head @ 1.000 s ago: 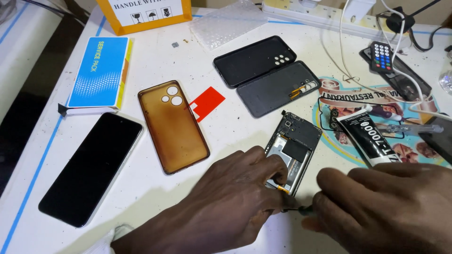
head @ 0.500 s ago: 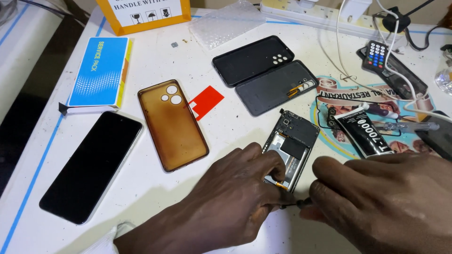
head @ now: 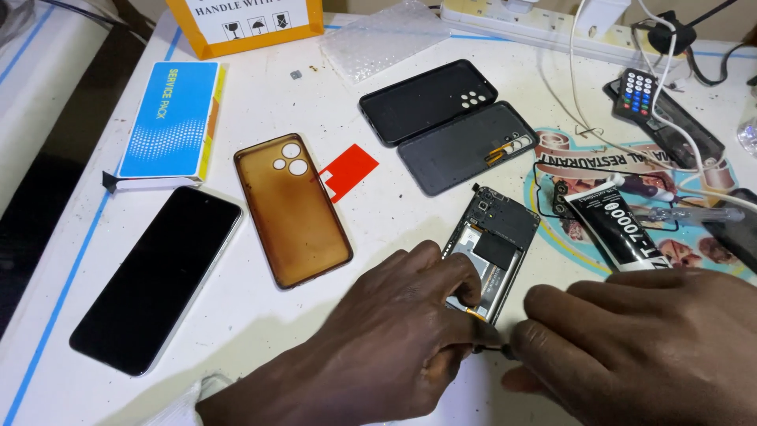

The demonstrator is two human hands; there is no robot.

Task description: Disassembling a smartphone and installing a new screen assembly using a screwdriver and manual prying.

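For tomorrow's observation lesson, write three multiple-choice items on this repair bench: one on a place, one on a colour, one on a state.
1. Where does the amber case lie?
A. Between the black-screened phone and the opened phone
B. On the blue box
C. Under the glue tube

2. What colour is the small card beside the amber case?
A. Green
B. Red
C. White

3. In what state is the phone at the left hand and right hand?
A. Sealed, screen up
B. Wrapped in a case
C. Back off, insides showing

Answers: 1 A, it sits between the two phones. 2 B, the card is plainly red. 3 C, its inner parts are bare.
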